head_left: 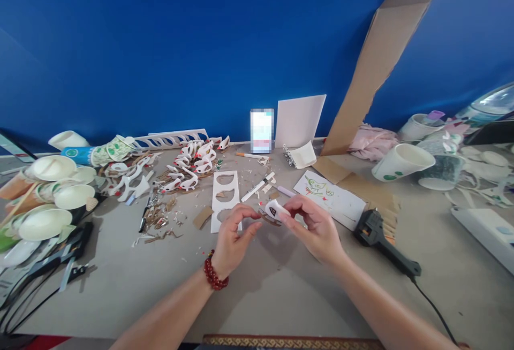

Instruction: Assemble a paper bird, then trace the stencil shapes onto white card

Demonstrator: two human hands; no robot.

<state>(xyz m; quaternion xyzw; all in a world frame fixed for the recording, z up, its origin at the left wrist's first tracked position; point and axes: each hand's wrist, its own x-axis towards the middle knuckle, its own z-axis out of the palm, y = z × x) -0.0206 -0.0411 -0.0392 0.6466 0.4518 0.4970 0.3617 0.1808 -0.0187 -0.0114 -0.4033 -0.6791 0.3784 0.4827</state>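
Between my two hands, over the middle of the table, is a small white foam cutout (273, 210) with a black mark on it. My right hand (315, 227) pinches its right side between thumb and fingers. Just under the cutout is a thin brown cardboard piece (272, 221). The curved thumb and forefinger of my left hand (236, 232) are at its left end; the contact there is small and partly hidden. Behind the hands lie a white foam sheet with cut-out holes (217, 216), a white-and-black pen-like stick (257, 188) and a drawing of a green bird (321, 192).
A black glue gun (375, 235) lies right of my right hand, its cord running to the front edge. Several white-and-red bird cutouts (201, 157) are piled back left, near cardboard scraps (160, 216). Paper cups (403, 161) stand at both sides. A lit phone (262, 130) leans on the wall.
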